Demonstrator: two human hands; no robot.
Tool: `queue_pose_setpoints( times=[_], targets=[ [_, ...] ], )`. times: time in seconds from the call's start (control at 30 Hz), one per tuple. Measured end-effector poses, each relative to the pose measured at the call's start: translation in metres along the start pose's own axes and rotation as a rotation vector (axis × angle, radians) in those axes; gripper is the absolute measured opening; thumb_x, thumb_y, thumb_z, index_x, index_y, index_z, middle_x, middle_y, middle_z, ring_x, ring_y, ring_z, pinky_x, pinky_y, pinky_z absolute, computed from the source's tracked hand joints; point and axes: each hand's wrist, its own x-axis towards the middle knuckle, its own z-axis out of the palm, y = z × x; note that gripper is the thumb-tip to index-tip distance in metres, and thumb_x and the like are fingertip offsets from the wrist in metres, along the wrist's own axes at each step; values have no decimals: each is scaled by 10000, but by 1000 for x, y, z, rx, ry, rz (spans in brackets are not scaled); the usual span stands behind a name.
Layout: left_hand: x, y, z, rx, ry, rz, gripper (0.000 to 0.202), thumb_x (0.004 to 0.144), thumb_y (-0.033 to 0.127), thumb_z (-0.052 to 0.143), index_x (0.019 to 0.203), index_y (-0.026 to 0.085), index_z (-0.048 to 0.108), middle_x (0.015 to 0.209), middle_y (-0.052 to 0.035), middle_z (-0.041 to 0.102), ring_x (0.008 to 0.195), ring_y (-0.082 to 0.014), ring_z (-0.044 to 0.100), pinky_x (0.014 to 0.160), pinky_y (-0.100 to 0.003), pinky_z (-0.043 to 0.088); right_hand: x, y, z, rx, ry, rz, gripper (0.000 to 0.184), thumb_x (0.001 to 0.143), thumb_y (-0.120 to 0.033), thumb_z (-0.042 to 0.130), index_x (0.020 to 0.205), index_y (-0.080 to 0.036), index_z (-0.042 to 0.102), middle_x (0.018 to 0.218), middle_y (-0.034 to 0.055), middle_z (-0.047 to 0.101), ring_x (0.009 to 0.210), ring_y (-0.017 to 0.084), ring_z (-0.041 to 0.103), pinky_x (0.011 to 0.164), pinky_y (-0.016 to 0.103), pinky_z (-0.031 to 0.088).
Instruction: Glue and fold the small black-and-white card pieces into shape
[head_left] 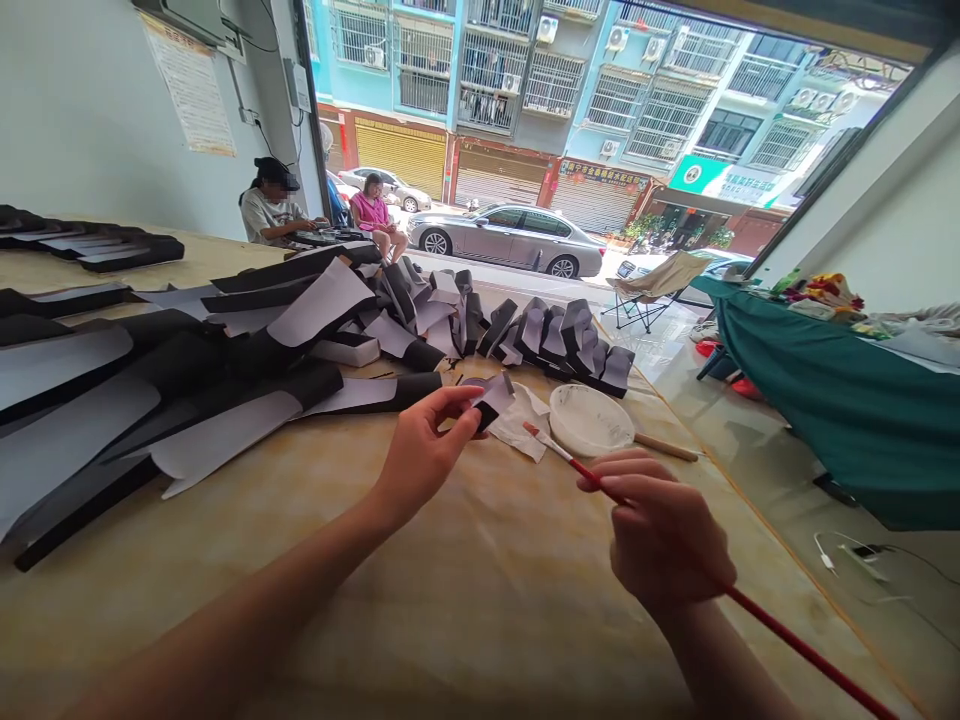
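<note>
Overall, a long tan marbled surface (480, 610) fills the lower frame, with a green-draped table (847, 440) at far right and a silver sedan (506, 238) parked outside the window at upper centre. A seated co-worker (274, 205) works at the far end of the surface, toward the upper left. Overlapping black strips backed with white paper (150, 410) cover the left side, while a row of folded black-and-white pieces (559, 340) stands beyond the hands at centre. Right of centre sit a white dish (589, 420) and a crumpled white sheet (517, 430). At lower centre, the left hand (424, 450) has its fingers pinched closed on a small black-and-white piece (491, 398). To the lower right, the right hand (660, 530) curls its fingers tightly around a red-handled brush (592, 472), whose pale tip lies just beside the crumpled white sheet.
</note>
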Motion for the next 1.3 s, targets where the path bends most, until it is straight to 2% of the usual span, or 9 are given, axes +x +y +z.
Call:
queue_pose_setpoints(
  times=[0.13,0.2,0.3,0.43,0.6,0.8,0.97,1.2,1.3],
  targets=[
    [0,1,2,-60,16,-31,303,778,319,644,1031,153,650,829,-14,644,751,-113,625,786,-311,617,6,-4,4,84,123,162,129,804,-109,600,902,-192,608,709,28,662,676,184,647,583,329,536],
    [0,1,3,-69,7,-50,245,768,317,654,940,142,651,830,-15,653,757,-116,634,779,-306,618,7,-5,7,120,126,232,169,789,-58,600,895,-190,600,705,19,666,667,172,651,588,314,534],
    [-1,1,5,-106,10,-73,180,752,301,668,792,137,608,760,10,629,756,-108,636,769,-284,617,5,-4,10,153,129,249,118,813,-82,592,862,-188,571,708,19,677,656,167,665,595,310,536],
    [-4,0,8,-149,-22,-116,179,747,290,671,746,147,565,710,33,614,731,-98,643,778,-281,607,1,-1,12,149,114,279,101,824,-94,584,834,-190,554,719,21,680,663,166,674,595,308,543],
    [-9,-3,11,-157,-102,-171,228,727,312,696,690,144,545,780,0,674,701,-110,664,759,-280,588,-5,3,13,122,80,327,105,807,-93,599,840,-184,558,784,36,684,699,164,679,607,301,552],
    [-10,-10,15,-150,-122,-232,234,713,296,703,651,138,541,798,-14,673,667,-115,663,718,-275,572,-9,6,13,87,-5,373,75,821,-130,591,853,-183,550,804,50,673,723,173,673,614,315,552],
    [-10,-12,14,-128,-127,-240,221,720,306,699,661,137,570,759,-5,665,703,-122,670,748,-277,569,-8,6,14,29,-71,346,110,801,-96,600,837,-186,548,792,43,671,720,164,668,603,290,540],
    [-10,-12,13,-125,-114,-247,223,724,315,699,667,139,575,847,-43,707,729,-148,689,747,-289,572,-4,7,7,-51,20,285,117,796,-94,594,800,-196,537,738,26,646,652,156,646,575,287,529],
    [-10,-11,14,-102,-108,-250,224,720,317,702,658,138,583,811,-42,706,736,-156,690,747,-294,572,-2,5,8,-26,4,218,129,797,-81,578,807,-200,529,726,35,644,642,159,637,563,298,526]
  ],
)
